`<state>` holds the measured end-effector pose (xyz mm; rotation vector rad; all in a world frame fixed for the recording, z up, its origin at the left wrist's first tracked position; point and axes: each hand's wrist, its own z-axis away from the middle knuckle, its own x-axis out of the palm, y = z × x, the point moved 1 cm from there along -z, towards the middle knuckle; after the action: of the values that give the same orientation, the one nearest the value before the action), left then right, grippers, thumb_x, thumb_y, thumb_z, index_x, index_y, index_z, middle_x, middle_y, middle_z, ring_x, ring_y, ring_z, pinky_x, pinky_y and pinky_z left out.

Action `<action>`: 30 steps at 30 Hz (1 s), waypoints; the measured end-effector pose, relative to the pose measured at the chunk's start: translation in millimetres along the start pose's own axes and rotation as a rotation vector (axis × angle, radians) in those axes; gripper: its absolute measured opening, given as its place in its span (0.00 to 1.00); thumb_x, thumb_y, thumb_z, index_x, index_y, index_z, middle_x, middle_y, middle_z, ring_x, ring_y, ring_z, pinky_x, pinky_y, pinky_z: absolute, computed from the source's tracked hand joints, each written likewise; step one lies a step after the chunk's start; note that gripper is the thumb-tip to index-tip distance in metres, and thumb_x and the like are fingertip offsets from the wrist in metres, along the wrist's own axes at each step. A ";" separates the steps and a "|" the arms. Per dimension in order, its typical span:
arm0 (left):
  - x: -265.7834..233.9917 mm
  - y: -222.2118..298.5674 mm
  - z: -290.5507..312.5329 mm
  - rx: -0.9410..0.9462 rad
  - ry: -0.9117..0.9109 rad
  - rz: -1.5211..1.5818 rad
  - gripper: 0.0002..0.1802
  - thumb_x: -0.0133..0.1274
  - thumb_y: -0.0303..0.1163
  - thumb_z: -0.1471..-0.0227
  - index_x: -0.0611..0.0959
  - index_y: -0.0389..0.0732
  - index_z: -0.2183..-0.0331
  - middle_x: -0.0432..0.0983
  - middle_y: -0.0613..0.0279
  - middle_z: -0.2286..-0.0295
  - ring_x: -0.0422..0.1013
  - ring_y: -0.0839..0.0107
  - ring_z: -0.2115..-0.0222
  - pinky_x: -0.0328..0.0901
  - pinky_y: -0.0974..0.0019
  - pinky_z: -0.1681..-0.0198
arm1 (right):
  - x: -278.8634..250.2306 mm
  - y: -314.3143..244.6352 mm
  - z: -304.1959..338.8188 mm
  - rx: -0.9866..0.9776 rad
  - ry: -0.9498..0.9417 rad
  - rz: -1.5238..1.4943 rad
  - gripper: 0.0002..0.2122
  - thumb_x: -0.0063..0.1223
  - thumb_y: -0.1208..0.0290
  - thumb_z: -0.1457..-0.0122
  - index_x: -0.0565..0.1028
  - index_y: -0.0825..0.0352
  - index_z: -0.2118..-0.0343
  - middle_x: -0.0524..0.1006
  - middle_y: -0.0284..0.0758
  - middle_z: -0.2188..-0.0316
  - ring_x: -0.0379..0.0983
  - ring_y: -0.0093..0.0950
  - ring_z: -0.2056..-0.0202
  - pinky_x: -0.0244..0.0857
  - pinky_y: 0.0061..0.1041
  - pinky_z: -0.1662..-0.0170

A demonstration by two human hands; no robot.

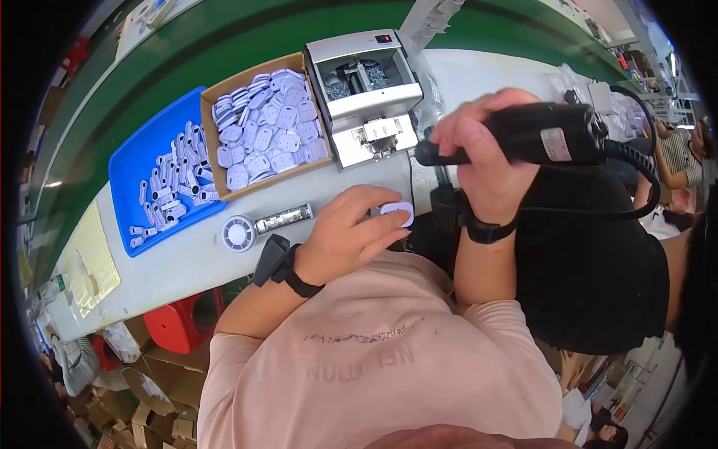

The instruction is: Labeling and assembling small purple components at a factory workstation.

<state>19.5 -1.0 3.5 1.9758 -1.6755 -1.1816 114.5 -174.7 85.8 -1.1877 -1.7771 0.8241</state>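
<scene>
Left hand (351,232) pinches a white part (397,212) flat on the table (187,258); right hand (490,161), fingers wrapped around a black screwdriver (523,135), holds it lying sideways above and right of the part

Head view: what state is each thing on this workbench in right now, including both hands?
Left hand: pressing a small white plastic piece onto the table.
Right hand: gripping a black electric screwdriver, raised above the table.
Cardboard box: open, heaped with white plastic pieces.
Blue tray: partly filled with small white parts.
Grey screw feeder: top open, screws inside.
Small white fan: lying flat on the table.
</scene>
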 end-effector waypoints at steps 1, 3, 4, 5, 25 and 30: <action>0.5 0.5 -0.1 0.005 0.019 -0.001 0.18 0.71 0.28 0.55 0.85 0.40 0.59 0.80 0.54 0.58 0.78 0.54 0.60 0.74 0.57 0.59 | 5.7 0.9 -1.1 -0.024 -0.011 -0.040 0.17 0.66 0.86 0.47 0.72 0.69 0.56 0.80 0.35 0.74 0.75 0.19 0.73 0.72 0.22 0.69; -2.5 2.9 2.6 -0.006 0.021 -0.006 0.19 0.71 0.28 0.55 0.85 0.40 0.59 0.80 0.54 0.58 0.78 0.54 0.60 0.74 0.57 0.59 | 10.8 7.5 -1.4 -0.031 -0.040 0.007 0.17 0.63 0.87 0.46 0.71 0.69 0.56 0.79 0.37 0.74 0.75 0.23 0.74 0.74 0.27 0.67; -4.3 4.0 4.3 -0.016 0.021 -0.012 0.19 0.71 0.28 0.55 0.85 0.40 0.59 0.80 0.54 0.58 0.78 0.54 0.60 0.74 0.57 0.59 | 12.2 11.4 -1.7 -0.040 -0.067 0.053 0.16 0.60 0.87 0.45 0.70 0.70 0.55 0.78 0.38 0.74 0.75 0.26 0.75 0.75 0.31 0.66; -4.8 4.7 5.5 -0.026 0.020 -0.018 0.19 0.71 0.28 0.55 0.85 0.40 0.59 0.80 0.54 0.58 0.78 0.54 0.60 0.74 0.57 0.59 | 13.6 14.9 -1.7 -0.049 -0.094 0.100 0.16 0.57 0.87 0.44 0.68 0.70 0.55 0.77 0.40 0.75 0.75 0.30 0.76 0.77 0.36 0.65; 3.5 3.5 2.3 -0.247 0.145 0.085 0.22 0.70 0.26 0.52 0.83 0.37 0.54 0.81 0.53 0.57 0.77 0.53 0.58 0.72 0.57 0.54 | 7.3 -36.4 9.9 -0.010 -0.163 0.072 0.17 0.55 0.80 0.39 0.67 0.65 0.48 0.73 0.36 0.75 0.69 0.30 0.79 0.71 0.34 0.70; 4.0 0.3 1.0 -0.247 0.147 0.094 0.23 0.70 0.26 0.52 0.83 0.36 0.53 0.81 0.53 0.58 0.77 0.53 0.58 0.72 0.57 0.55 | 17.9 -52.4 9.3 -0.072 -0.270 -0.182 0.22 0.60 0.84 0.44 0.64 0.67 0.49 0.75 0.39 0.76 0.73 0.31 0.78 0.74 0.31 0.71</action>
<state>18.5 -4.5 1.6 1.7684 -1.4565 -1.1206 81.6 -176.4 131.3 -0.9771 -2.1157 0.8495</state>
